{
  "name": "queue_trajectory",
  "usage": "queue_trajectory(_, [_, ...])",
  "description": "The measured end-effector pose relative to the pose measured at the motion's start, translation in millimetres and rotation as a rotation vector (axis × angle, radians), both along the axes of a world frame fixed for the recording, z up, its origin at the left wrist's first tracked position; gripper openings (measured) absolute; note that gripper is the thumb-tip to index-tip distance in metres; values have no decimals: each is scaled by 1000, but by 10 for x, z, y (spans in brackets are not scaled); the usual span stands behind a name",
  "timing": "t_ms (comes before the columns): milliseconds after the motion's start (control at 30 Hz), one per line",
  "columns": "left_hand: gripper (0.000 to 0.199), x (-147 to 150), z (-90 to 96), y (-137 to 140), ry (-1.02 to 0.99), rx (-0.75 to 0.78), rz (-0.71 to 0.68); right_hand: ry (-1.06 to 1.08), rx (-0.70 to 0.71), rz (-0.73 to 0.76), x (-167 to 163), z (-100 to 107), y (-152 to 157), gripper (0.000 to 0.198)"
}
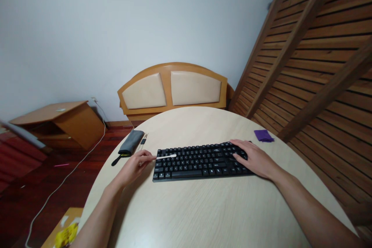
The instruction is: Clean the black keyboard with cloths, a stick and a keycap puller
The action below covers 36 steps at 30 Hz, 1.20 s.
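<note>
A black keyboard [192,162] lies flat on the round pale table [186,209]. Closed around a slim white toothbrush [168,156], my left hand [141,164] is at the keyboard's left end. The thicker end of the brush is over the upper left keys; whether it touches them I cannot tell. My right hand [251,157] rests with fingers spread over the number pad at the right end, covering part of those keys.
A grey pouch [131,142] with a black strap lies at the table's left, beside small slender items [143,141]. A folded purple cloth [263,135] is at the right edge. Beyond stand a headboard [167,89], a wooden cabinet [66,122] and a slatted wooden panel [319,85].
</note>
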State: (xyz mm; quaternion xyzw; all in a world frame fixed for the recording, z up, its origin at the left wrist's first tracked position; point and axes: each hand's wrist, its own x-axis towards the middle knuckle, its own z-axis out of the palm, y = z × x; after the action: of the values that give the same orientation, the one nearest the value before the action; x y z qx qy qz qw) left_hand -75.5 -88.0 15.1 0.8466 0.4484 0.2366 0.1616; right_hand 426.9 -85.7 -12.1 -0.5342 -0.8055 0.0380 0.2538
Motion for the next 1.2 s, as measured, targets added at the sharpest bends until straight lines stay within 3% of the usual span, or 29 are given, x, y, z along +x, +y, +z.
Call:
queue_trajectory(333, [36, 134, -61, 17, 71, 197, 1, -40, -24, 88, -143, 12, -38, 54])
queue_trajectory(1200, [39, 693, 12, -162, 196, 246, -68, -73, -59, 169, -313, 73, -130, 65])
